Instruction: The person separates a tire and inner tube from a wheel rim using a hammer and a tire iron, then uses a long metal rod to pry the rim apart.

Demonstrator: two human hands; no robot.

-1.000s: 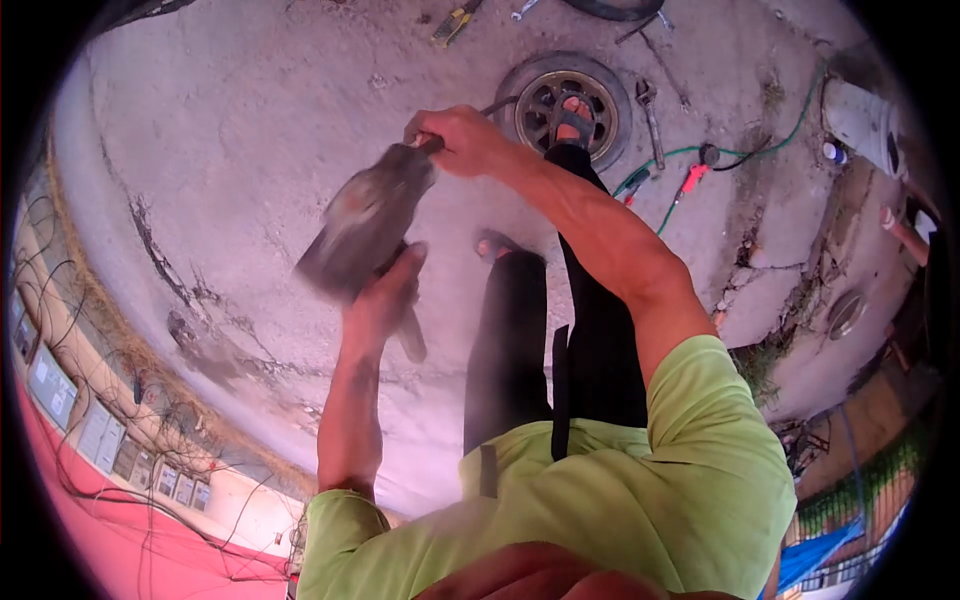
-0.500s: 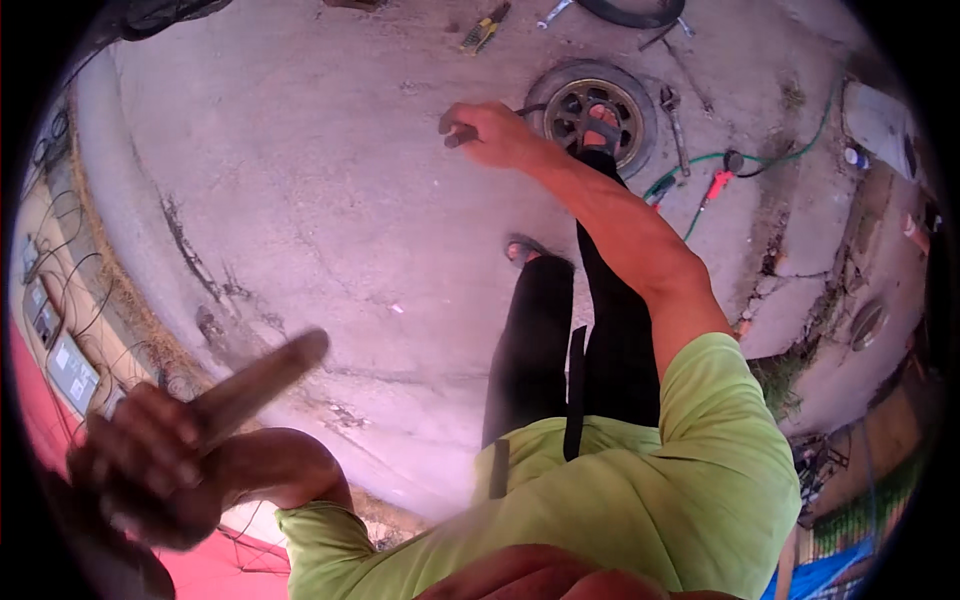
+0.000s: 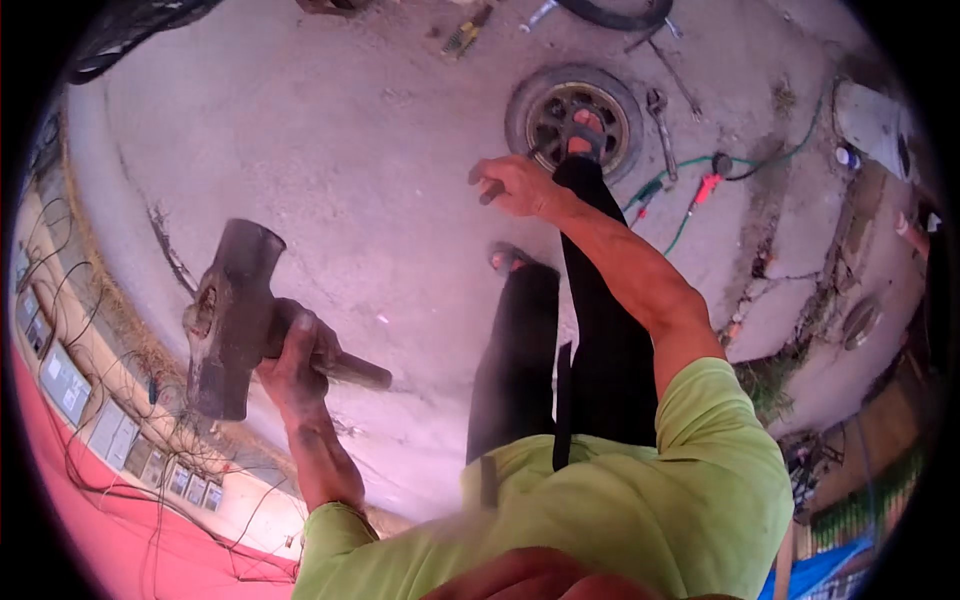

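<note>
My left hand (image 3: 296, 368) is closed round the short wooden handle of a sledgehammer (image 3: 228, 335), close under its heavy, worn steel head. The hammer is raised at the left, its handle end pointing right. In my right hand (image 3: 522, 186) is a dark metal bar (image 3: 490, 193); one end sticks out of my fist, and the other reaches toward the edge of the wheel. The wheel, with its tyre (image 3: 627, 105) and spoked rim, lies flat on the ground. My right sandalled foot (image 3: 584, 135) stands on it; the left foot (image 3: 508, 258) is on the concrete beside it.
A wrench (image 3: 661, 130) lies right of the wheel, near a green hose (image 3: 685, 228) with a red-handled air tool (image 3: 707, 188). Beyond are a loose tyre (image 3: 615, 14), a thin rod (image 3: 680, 85) and a yellow-black tool (image 3: 463, 38). Cables and grey boxes (image 3: 65, 383) line the left wall.
The sledgehammer has swung forward and right, its head coming into sight. My right hand has shifted slightly right and nearer to me, still gripping the bar.
</note>
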